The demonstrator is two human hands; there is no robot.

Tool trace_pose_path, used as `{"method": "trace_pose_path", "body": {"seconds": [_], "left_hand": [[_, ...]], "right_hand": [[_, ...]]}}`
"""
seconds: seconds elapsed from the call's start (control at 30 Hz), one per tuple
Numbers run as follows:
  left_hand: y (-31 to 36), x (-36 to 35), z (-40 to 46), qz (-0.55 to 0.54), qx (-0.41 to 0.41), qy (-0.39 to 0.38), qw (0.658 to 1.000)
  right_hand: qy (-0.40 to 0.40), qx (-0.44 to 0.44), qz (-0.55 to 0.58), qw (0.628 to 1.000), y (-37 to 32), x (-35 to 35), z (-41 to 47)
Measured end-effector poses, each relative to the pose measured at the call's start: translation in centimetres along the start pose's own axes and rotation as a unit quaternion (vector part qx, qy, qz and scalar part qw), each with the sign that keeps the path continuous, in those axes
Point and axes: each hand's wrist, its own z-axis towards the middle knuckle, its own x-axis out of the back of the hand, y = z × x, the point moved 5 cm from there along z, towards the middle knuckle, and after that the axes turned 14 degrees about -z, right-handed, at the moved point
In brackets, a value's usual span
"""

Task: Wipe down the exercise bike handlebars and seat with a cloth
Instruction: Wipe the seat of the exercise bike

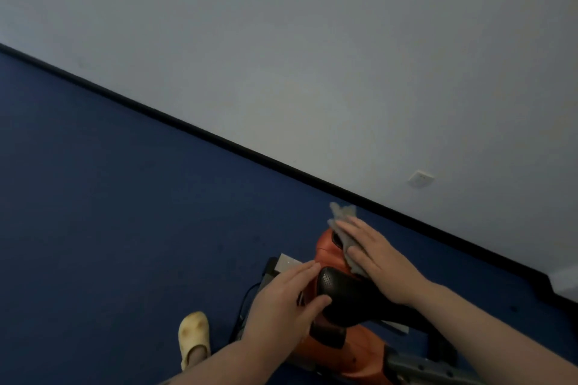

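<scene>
Flat-fingered, my right hand (375, 256) presses the cloth (342, 222) just beyond the seat (347, 294) nose. My left hand (281, 300), released, steadies the seat's left flank. Seat runs lengthwise toward me.

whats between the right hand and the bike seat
In the head view, a grey cloth lies under the right hand, whose flat fingers press it against the black seat and the orange bike body.
</scene>
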Motion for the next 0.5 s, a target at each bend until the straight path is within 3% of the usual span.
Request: {"method": "trace_pose_path", "body": {"seconds": [0.07, 0.17, 0.27, 0.37, 0.5], "left_hand": [[0.2, 0.1, 0.1, 0.005, -0.007, -0.003, 1.0], [0.3, 0.4, 0.1, 0.017, -0.025, -0.013, 0.999], [-0.2, 1.1, 0.4, 0.007, -0.041, -0.048, 0.998], [-1.6, 2.2, 0.8, 0.016, -0.039, -0.132, 0.99], [-5.0, 4.2, 1.7, 0.055, 0.029, -0.18, 0.982]], "right_hand": [[0.037, -0.106, 0.05, 0.992, 0.2, -0.3, -0.1], [0.13, -0.23, -0.067, 0.962, -1.9, -1.2, -0.4], [0.22, -0.205, -0.099, 0.948, -4.6, -1.8, -3.5], [0.293, -0.205, -0.084, 0.93, -5.9, -2.7, -8.1], [0.372, -0.241, -0.08, 0.893, -8.6, -2.8, -9.8]]}}
